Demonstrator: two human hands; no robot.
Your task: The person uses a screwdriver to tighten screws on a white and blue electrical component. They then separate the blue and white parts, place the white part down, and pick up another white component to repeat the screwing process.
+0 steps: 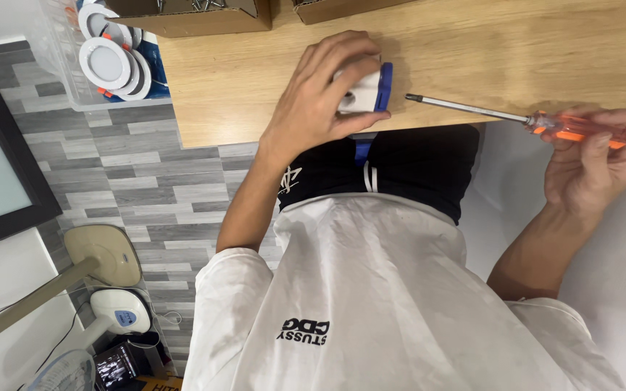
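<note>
Overhead, head view: left hand (327,90) clamps white-and-blue plastic fitting (366,90) at near edge of wooden table (255,80). Right hand (592,163) grasps orange-handled screwdriver (523,118), tip just right of fitting, not touching. Round white downlights (106,61) far left.

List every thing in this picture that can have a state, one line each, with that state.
Left hand: closed over the white and blue part, pressing it on the table.
White and blue part: lying at the table's edge, partly covered by fingers.
Right hand: gripping the screwdriver's handle.
Screwdriver: held level, tip free, short of the part.
Wooden table: bearing the part.
Round white lamps: stacked in a clear bin.
</note>
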